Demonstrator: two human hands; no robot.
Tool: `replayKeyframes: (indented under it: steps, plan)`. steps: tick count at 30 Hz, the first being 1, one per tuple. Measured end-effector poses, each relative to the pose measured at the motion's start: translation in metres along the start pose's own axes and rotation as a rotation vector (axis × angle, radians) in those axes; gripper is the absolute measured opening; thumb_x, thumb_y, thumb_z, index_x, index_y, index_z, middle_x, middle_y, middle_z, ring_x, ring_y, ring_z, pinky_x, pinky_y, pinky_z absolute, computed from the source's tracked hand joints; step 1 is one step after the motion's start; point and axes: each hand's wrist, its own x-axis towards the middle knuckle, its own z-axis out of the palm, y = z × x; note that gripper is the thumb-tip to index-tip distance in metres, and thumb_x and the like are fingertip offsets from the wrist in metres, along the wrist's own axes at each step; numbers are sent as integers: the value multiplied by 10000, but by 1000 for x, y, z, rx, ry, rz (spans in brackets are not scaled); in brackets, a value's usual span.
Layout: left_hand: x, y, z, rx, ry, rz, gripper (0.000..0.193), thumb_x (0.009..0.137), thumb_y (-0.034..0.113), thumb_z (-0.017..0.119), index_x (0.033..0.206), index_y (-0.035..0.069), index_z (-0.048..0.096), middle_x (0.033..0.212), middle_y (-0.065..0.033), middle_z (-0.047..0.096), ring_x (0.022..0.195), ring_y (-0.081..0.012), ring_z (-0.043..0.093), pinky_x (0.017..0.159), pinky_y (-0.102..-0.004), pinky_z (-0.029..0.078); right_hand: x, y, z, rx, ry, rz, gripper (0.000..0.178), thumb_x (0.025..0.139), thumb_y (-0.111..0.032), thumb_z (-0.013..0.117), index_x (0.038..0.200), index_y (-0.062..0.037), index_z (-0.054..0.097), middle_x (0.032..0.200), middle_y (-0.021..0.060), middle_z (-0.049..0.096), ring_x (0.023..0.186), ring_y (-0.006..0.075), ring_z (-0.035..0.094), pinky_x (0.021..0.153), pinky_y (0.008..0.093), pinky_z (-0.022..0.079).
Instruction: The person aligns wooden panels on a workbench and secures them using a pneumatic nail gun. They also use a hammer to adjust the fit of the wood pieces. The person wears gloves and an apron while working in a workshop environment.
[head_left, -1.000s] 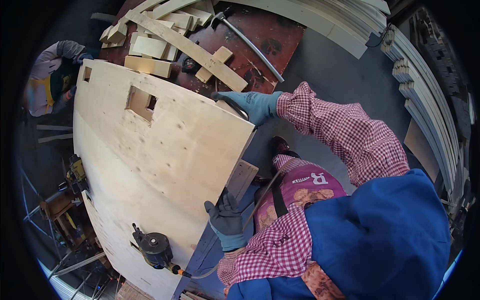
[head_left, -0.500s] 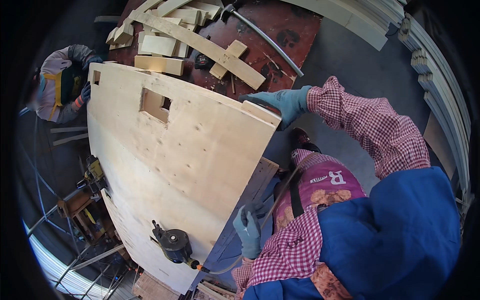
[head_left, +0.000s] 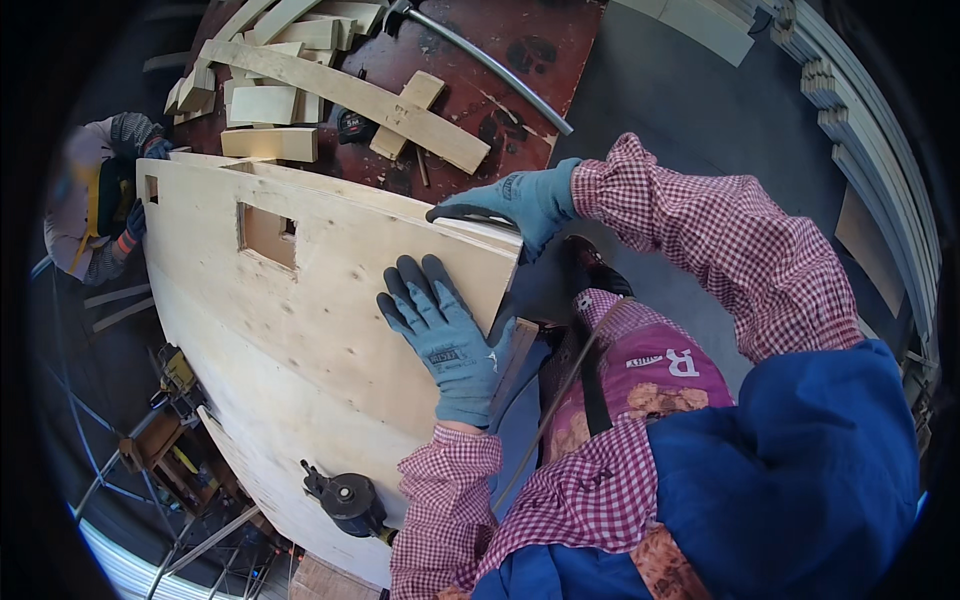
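A large pale plywood panel (head_left: 330, 330) spreads across the middle, with a square cutout near its upper edge. My left hand (head_left: 445, 345) lies flat on its near right part, fingers stretched out and apart. At the upper right corner my right hand (head_left: 530, 205) grips the panel's edge, thumb side over a thin wooden strip along it; some of its fingers are hidden. Both hands wear blue-grey gloves with dark fingertips. A black nail gun with a round drum (head_left: 350, 503) rests on the lower part of the panel.
Beyond the panel, a dark red board (head_left: 510, 70) bears wooden blocks (head_left: 265, 105), a hammer (head_left: 480, 55) and a black tape measure (head_left: 352, 127). A co-worker (head_left: 95, 200) holds the panel's far left end. Stacked pale boards (head_left: 870, 160) line the right side.
My left hand has moved up and forward from beside the panel onto its surface, and its fingers have spread. My right hand keeps its grip at the corner. The whole view has shifted somewhat.
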Motion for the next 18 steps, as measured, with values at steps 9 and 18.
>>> replayKeyframes:
  steps: [9,18]
  plan:
    - [2,3,1,12,-30,3,1036,756,515,678,1462,-33,156,1517,-244,148,1409,-433,107,1115,-579,59,-4,4,5,10,81,-96,1083,513,-295,824,1449,-192,288,1436,113,393,1297,323,414,1089,432,336]
    - [6,4,4,-4,-1,0,1023,752,482,693,1459,-32,161,1506,-248,170,1398,-446,127,1105,-594,81,5,-11,12,-136,107,-49,1054,542,-274,818,1445,-186,281,1391,123,422,1259,335,449,1048,437,381]
